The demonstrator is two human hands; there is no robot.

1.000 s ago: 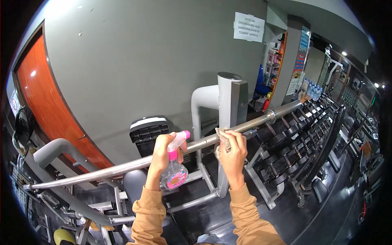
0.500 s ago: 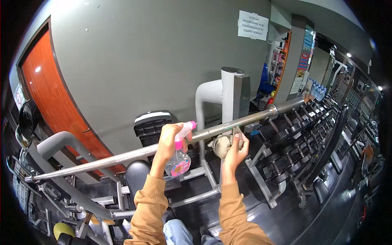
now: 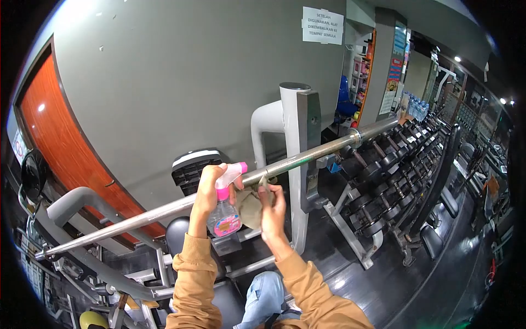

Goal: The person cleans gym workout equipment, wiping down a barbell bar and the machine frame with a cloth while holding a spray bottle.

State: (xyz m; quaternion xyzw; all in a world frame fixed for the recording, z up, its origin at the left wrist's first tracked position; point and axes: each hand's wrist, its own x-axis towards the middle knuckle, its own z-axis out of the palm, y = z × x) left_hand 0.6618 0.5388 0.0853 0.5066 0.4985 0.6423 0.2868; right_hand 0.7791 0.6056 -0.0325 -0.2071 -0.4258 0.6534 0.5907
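Note:
A long metal barbell slants across the view from lower left to upper right. My left hand is closed around the neck of a clear spray bottle with a pink-and-white trigger head, just in front of the bar. Its nozzle points right, close to the bar. In my right hand is a greyish-beige cloth, pinched by the fingers against the underside of the bar. The cloth hangs down beside the bottle, partly hidden behind my fingers.
A grey upright post stands behind the bar. To the right, a dumbbell rack holds several black dumbbells. A black padded seat sits below the bar at left. Beyond are a grey wall with a paper sign and an orange-brown door.
My right hand and the cloth have slid left along the bar, close to the spray bottle. The camera view has shifted slightly to the right. My left hand still holds the bottle.

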